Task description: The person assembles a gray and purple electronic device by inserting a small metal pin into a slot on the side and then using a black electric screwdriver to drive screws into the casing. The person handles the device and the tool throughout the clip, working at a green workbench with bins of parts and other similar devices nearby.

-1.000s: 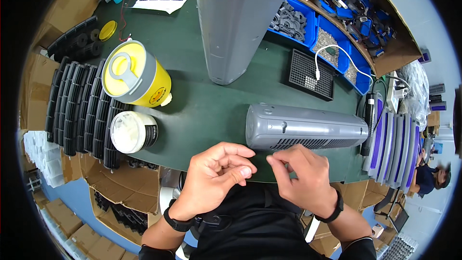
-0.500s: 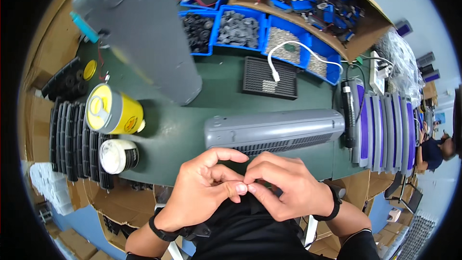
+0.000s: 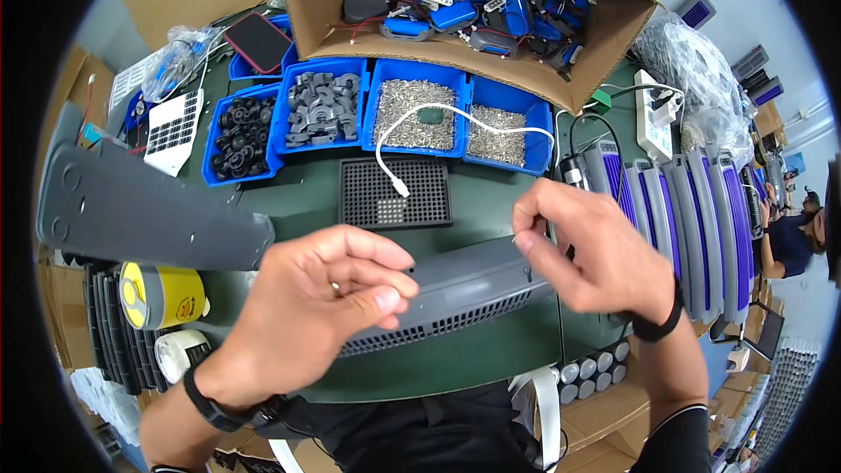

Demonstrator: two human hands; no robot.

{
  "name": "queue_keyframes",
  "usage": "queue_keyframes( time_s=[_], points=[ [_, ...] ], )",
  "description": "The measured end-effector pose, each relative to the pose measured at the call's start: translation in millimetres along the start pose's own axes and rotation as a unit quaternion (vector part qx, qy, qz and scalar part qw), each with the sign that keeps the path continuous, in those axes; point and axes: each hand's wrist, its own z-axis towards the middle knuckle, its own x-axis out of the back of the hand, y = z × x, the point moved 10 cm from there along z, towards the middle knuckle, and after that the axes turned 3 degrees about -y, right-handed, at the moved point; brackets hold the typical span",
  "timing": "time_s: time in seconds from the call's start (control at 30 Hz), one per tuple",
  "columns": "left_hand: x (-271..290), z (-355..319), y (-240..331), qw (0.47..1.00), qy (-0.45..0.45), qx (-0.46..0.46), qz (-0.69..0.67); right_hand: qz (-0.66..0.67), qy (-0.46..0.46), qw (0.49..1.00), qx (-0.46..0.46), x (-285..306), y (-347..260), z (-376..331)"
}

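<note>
A long grey plastic housing [image 3: 464,276] with a slotted front lies across the green table in front of me. My right hand [image 3: 600,254] is above its right end, thumb and forefinger pinched together; a tiny tip shows at the fingertips, too small to name. Over the left end of the housing is my left hand [image 3: 324,307], its fingers curled in toward the thumb. A small shiny speck shows between those fingers, and what they hold I cannot make out. Behind the housing sits a black perforated tray [image 3: 359,201] with several small metal pieces in some holes.
Blue bins hold black round parts [image 3: 241,136], grey clips [image 3: 324,109] and screws [image 3: 407,101]. A carton [image 3: 543,96] of blue-wrapped parts stands behind. Left are a grey panel [image 3: 149,210] and yellow container [image 3: 166,298]; right, grey-purple units [image 3: 701,228]. A white cable [image 3: 473,127] crosses the bins.
My hands were together near my body. Now they are apart, the right one raised over the housing's right end. The view has shifted; the grey panel appears lower and farther left.
</note>
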Motion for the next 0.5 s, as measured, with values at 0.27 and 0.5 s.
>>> queue_keyframes(
  time_s=[0.27,0.5],
  points=[
    [33.3,38.0,-5.3,0.991,0.045,0.037,0.118,-0.076,-0.150,0.986,0.019,-25.0,53.8,7.2],
    [29.6,46.6,-9.6,0.982,0.028,0.031,0.185,-0.088,-0.189,0.977,0.046,-30.9,51.2,12.8]
  ],
)
